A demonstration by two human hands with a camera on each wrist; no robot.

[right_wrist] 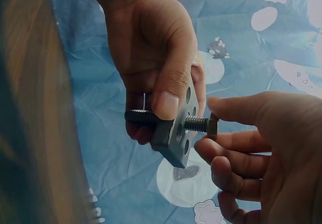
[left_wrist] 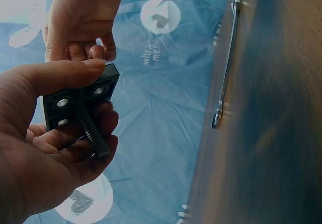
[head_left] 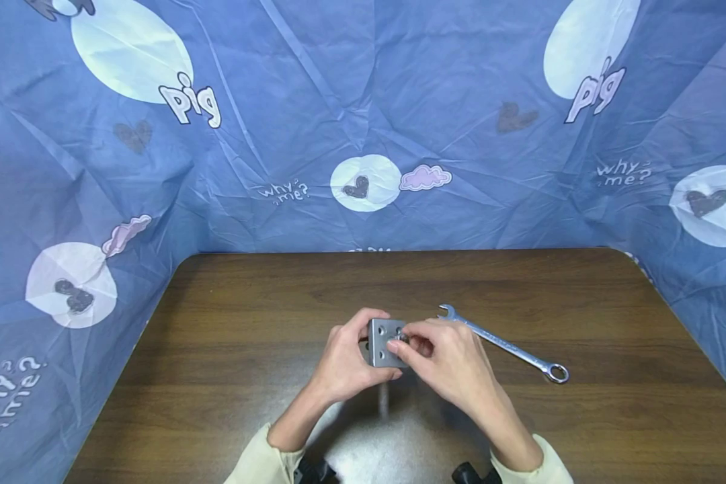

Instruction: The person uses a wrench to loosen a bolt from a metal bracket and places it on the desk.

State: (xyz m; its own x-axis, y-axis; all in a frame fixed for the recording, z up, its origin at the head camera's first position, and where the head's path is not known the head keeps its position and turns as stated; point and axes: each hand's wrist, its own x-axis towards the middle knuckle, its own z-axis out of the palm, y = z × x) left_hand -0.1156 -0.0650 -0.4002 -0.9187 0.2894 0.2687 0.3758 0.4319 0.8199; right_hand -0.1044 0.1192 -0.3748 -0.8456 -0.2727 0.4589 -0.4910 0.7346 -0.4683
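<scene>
My left hand (head_left: 349,356) grips a grey metal plate (head_left: 378,344) by its edges, thumb on one side and fingers on the other. Several round holes show in the plate (right_wrist: 173,141). A hex bolt (right_wrist: 196,124) runs through it, with some thread visible on the head side. The threaded end of the bolt (left_wrist: 93,133) sticks out of the far face. At the bolt head, the thumb and fingers of my right hand (head_left: 454,353) pinch it. A combination wrench (head_left: 508,346) lies on the table just beyond my right hand.
The brown wooden table (head_left: 248,296) has rounded far corners. A blue patterned cloth (head_left: 314,121) hangs behind it and along both sides. Both hands are raised above the tabletop near its front.
</scene>
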